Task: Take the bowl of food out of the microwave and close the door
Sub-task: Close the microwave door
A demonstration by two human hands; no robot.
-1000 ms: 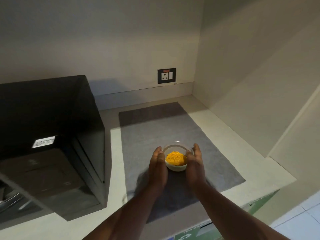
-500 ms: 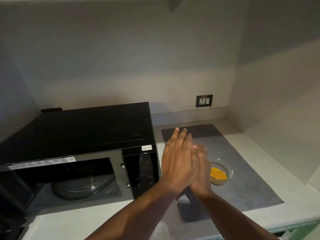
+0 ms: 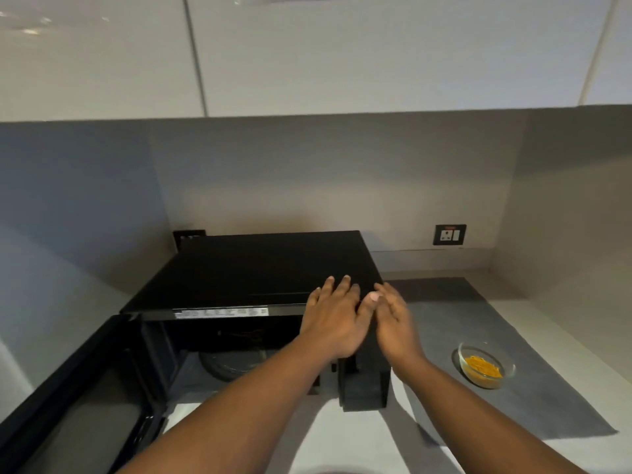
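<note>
A clear glass bowl [image 3: 486,366] with yellow food sits on a grey mat [image 3: 533,401] at the right of the counter. The black microwave [image 3: 260,268] stands in the middle, its cavity exposed with the glass turntable [image 3: 232,366] inside. Its door [image 3: 78,401] hangs wide open at the lower left. My left hand [image 3: 333,318] and my right hand [image 3: 393,321] hover side by side in front of the microwave's top right corner, fingers spread, holding nothing. Both are well left of the bowl.
A wall socket [image 3: 449,234] sits on the back wall right of the microwave. White upper cabinets [image 3: 307,53] hang overhead. A side wall closes off the counter at the right, and the pale counter [image 3: 345,436] runs along the front.
My hands let go of the bowl on the mat and moved left and up toward the microwave. The view swung left and upward, bringing the open door into sight.
</note>
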